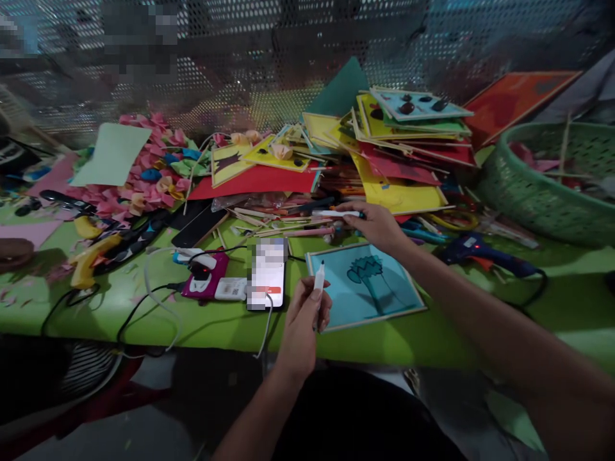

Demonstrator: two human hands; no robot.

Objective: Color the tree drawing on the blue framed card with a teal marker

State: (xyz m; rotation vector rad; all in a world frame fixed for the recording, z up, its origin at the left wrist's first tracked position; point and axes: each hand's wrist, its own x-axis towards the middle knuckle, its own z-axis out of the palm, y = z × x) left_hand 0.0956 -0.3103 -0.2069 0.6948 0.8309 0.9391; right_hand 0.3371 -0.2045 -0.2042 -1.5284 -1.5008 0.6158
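A white marker with a dark tip stands upright in my left hand, its fingers wrapped around the barrel. My right hand pinches a second white marker, which lies roughly level over the clutter, its dark end by my fingers. Below my right forearm is a blue card edged with thin pale sticks. On it is a drawing of a flower-like shape with a stem, outlined in dark lines and partly filled in teal. My left hand is by the card's left edge.
Left of the card lie a lit phone and a magenta power strip with trailing cables. A blue glue gun and green basket are to the right. Stacked coloured cards, loose sticks and pink paper pieces crowd the back.
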